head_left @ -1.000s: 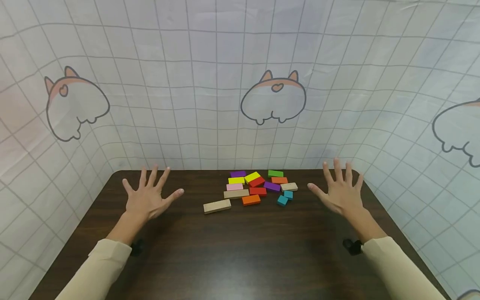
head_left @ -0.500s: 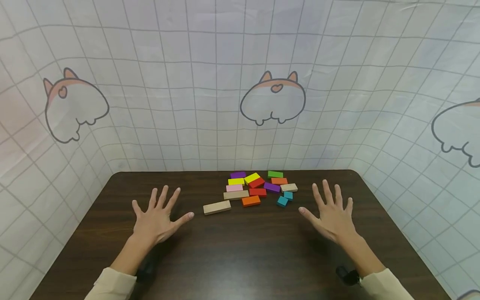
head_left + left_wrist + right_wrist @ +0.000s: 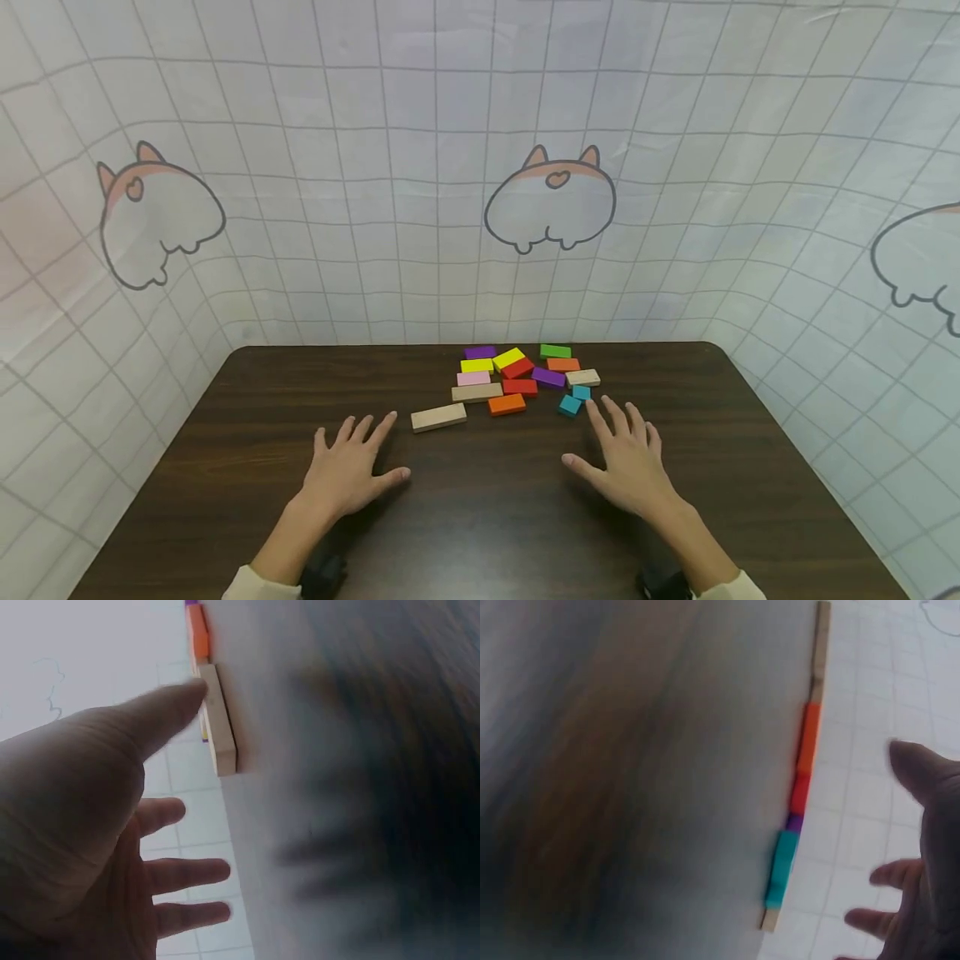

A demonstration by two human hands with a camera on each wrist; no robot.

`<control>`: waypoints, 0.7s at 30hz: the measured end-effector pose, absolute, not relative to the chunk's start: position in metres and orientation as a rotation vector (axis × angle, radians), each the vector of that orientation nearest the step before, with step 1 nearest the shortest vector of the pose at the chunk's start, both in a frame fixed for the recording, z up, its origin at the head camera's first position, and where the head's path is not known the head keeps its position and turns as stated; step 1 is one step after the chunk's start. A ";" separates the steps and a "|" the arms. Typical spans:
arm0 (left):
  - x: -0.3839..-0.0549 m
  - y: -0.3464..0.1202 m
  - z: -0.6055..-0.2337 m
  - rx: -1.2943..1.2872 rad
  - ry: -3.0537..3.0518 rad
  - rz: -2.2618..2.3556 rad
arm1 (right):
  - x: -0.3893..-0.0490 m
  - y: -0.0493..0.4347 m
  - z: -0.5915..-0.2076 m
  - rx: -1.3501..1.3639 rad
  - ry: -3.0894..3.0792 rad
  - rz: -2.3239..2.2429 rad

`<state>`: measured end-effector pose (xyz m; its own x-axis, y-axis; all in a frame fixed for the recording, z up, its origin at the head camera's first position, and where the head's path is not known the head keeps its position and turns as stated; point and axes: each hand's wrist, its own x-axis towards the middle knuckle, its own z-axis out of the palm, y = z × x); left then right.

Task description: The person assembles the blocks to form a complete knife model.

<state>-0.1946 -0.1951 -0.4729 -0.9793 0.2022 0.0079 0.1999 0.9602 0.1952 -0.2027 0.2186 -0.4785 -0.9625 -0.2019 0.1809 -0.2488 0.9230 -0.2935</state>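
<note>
Several coloured wooden blocks lie in a loose group at the back middle of the table. My left hand (image 3: 343, 475) hovers over the table with fingers spread, holding nothing. Nearest to it is a long plain wooden block (image 3: 438, 417), which the left wrist view shows beyond the thumb. My right hand (image 3: 630, 467), also spread and holding nothing, has its fingertips just in front of two small teal blocks (image 3: 570, 406). Orange (image 3: 507, 404), red (image 3: 520, 387) and purple (image 3: 549, 377) blocks sit between the hands, farther back. A second plain block (image 3: 477, 392) lies behind the first.
The dark brown wooden table (image 3: 480, 517) has rounded far corners. A white grid-patterned cloth (image 3: 360, 208) with dog drawings hangs behind it and along both sides. Yellow (image 3: 477, 366), pink (image 3: 473, 378) and green (image 3: 555, 352) blocks lie toward the back edge.
Both hands have drawn back toward the near side and inward, closer to each other and lower over the table. The blocks have stayed in place; the head view has shifted slightly.
</note>
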 end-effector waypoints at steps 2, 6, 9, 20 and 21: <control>-0.197 -0.192 -0.473 0.333 3.090 0.357 | -0.206 0.213 -0.479 0.425 -2.919 0.531; -0.204 -0.190 -0.474 0.341 3.092 0.462 | -0.217 0.203 -0.479 0.584 -2.881 0.678; -0.212 -0.190 -0.477 0.351 3.105 0.523 | -0.227 0.196 -0.479 0.644 -2.868 0.796; -0.246 -0.193 -0.483 0.366 3.034 0.762 | -0.270 0.168 -0.478 0.716 -2.839 1.094; -0.249 -0.194 -0.483 0.367 3.022 0.787 | -0.275 0.166 -0.477 0.709 -2.841 1.105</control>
<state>-0.2493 -0.1938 -0.4834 -0.9727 0.2239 0.0611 0.2253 0.8475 0.4805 -0.2748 0.1656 -0.4774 -0.8973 -0.4071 0.1705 -0.4153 0.6480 -0.6384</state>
